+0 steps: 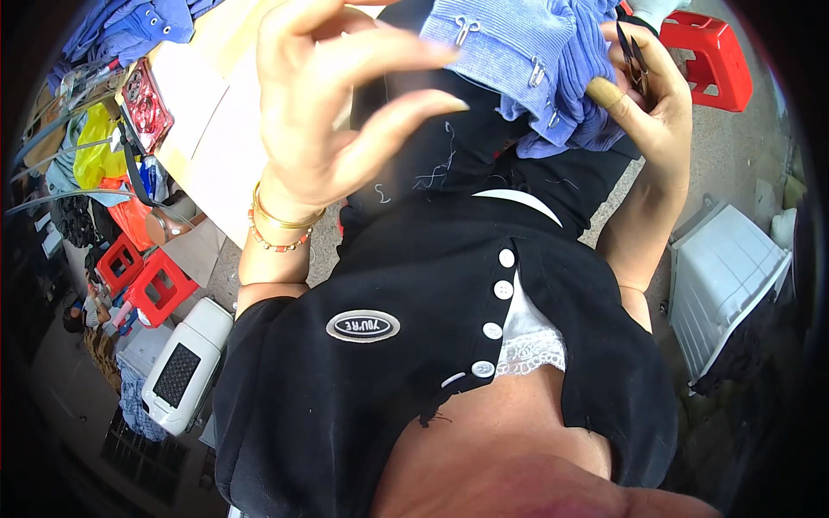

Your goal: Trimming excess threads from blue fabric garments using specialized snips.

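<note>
A blue ribbed corduroy garment (518,39) lies bunched across my lap, with small metal hook-like fasteners (537,71) along its band. My left hand (311,104) is raised to the left of it, thumb and forefinger curved apart with nothing visible between them. Gold and beaded bracelets circle that wrist. At the garment's right edge, my right hand (652,116) grips small thread snips (633,59), their dark pointed blades upward. A tan wrap covers that hand's thumb, which rests against the cloth. White thread scraps (440,168) cling to my black trousers.
A pale tabletop (203,104) stands at left, with more blue garments (155,26) at its far end. Bags and a red patterned box (147,104) crowd beyond it. Red stools (158,287) and a white bin (186,367) are lower left. At right are a red stool (708,60) and grey crate (725,276).
</note>
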A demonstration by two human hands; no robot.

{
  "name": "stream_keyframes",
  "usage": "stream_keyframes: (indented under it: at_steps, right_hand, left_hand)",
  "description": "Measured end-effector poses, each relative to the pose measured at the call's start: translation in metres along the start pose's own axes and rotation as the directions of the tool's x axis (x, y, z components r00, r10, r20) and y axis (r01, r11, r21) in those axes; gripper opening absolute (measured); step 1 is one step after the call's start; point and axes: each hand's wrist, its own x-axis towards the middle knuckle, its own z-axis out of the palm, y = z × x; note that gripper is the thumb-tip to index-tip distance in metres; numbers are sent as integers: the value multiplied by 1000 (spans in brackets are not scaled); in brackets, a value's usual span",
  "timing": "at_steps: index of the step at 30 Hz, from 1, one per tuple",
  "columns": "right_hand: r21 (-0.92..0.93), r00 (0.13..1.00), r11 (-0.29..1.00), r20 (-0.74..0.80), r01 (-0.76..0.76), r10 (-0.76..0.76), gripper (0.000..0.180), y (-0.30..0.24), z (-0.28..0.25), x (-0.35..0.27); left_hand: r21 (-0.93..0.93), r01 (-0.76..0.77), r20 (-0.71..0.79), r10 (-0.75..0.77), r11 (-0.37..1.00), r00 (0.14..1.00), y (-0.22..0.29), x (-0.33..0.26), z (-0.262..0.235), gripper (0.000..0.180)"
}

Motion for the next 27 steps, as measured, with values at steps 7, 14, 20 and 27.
stream_keyframes:
  at_steps: [7,14,20,27]
  right_hand:
    - [231,990,964,-80,134,-118,62,-4,2,6]
    - [46,970,988,-202,149,-137,49,-34,39,6]
    - [-122,968,974,-138,193,-209,31,-37,47,14]
    - [-319,909,862,-4,394,-417,40,-57,53,34]
  left_hand:
    - [181,-200,219,158,963,963,-7,8,-7,27]
    - [-115,113,112,-100,987,989,-5,2,4,9]
    - [-428,199,3,-219,882,976,-17,-10,6,10]
    - [-620,267,-107,-416,738,903,-5,0,15,9]
